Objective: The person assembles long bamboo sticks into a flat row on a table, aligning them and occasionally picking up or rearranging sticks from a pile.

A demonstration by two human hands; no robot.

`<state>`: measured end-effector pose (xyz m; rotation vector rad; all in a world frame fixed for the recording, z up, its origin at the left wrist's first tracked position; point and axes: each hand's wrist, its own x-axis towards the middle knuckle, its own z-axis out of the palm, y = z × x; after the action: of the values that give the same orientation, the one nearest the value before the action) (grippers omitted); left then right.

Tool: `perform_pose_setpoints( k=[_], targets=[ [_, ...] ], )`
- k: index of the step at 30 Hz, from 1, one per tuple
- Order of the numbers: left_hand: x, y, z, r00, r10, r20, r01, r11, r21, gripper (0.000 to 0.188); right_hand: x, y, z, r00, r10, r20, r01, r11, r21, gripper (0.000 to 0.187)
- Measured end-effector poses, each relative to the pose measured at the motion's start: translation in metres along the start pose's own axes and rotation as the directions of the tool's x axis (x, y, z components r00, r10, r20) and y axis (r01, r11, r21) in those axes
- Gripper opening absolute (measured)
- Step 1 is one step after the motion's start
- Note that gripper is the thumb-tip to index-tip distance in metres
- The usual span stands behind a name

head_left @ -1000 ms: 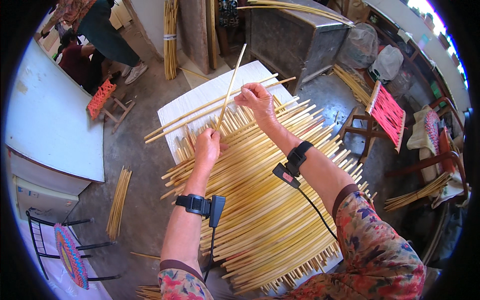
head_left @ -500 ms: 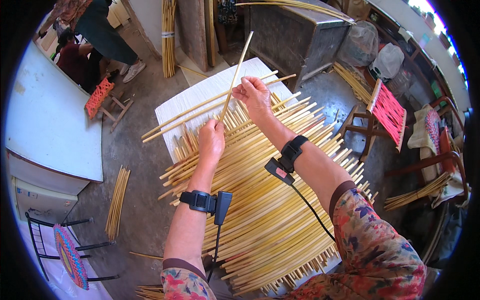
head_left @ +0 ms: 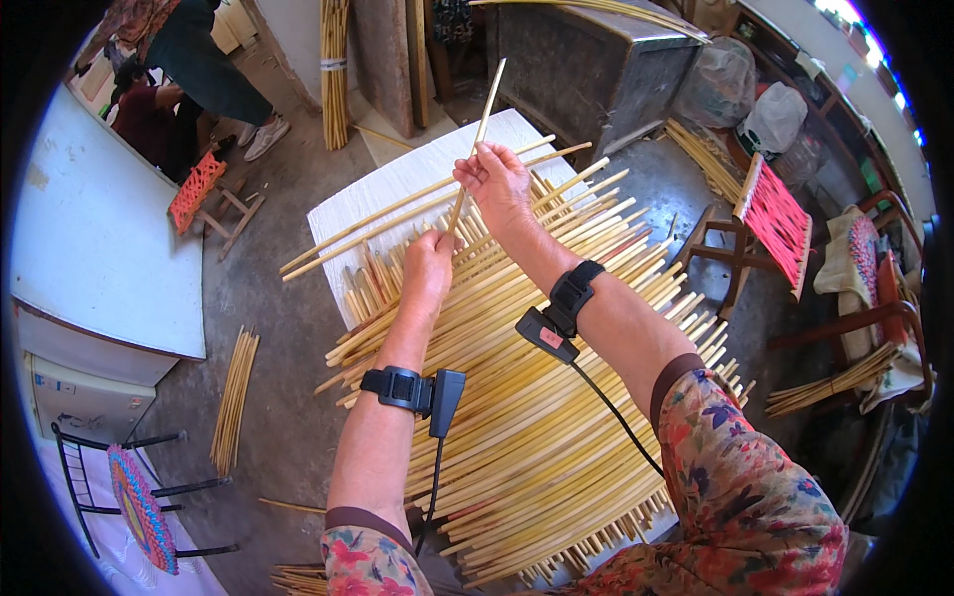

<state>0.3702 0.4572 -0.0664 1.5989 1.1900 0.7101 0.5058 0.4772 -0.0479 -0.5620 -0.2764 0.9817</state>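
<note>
A thin pale stick (head_left: 490, 99) slants up and away from me, held between both hands. My left hand (head_left: 427, 270) is closed round its lower end. Higher up, my right hand (head_left: 500, 191) pinches the same stick with thumb and fingers near its middle. Beneath my arms spreads a large layered lattice of yellow-brown sticks (head_left: 537, 397), rows crossing over others, with ends jutting out at the edges. Two loose sticks (head_left: 383, 218) lie side by side beyond my left hand, across a white board (head_left: 348, 204).
A bundle of sticks (head_left: 235, 397) lies on the floor at left, and another tied bundle (head_left: 334, 74) stands at the back. A dark cabinet (head_left: 566, 70) is behind the board. Red-strapped folding stools (head_left: 775, 223) stand around. Another person (head_left: 214, 70) is at the far left.
My right hand has shifted slightly left and now grips the stick's middle. My left hand has moved a little to the right, and the stick stands a bit steeper.
</note>
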Motion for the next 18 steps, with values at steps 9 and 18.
perform_pose_setpoints(
  k=[9, 18],
  targets=[
    [-0.009, 0.008, -0.005, 0.997, 0.050, -0.063, -0.050, 0.999, 0.002, 0.022, -0.004, 0.001, -0.018, 0.983, -0.047, -0.175, 0.070, 0.990, 0.125, 0.009],
    [-0.015, 0.028, -0.010, 0.957, 0.178, 0.231, -0.214, 0.966, 0.144, 0.023, 0.015, 0.000, -0.022, 0.941, 0.335, -0.041, -0.335, 0.942, 0.018, 0.011]
  ],
)
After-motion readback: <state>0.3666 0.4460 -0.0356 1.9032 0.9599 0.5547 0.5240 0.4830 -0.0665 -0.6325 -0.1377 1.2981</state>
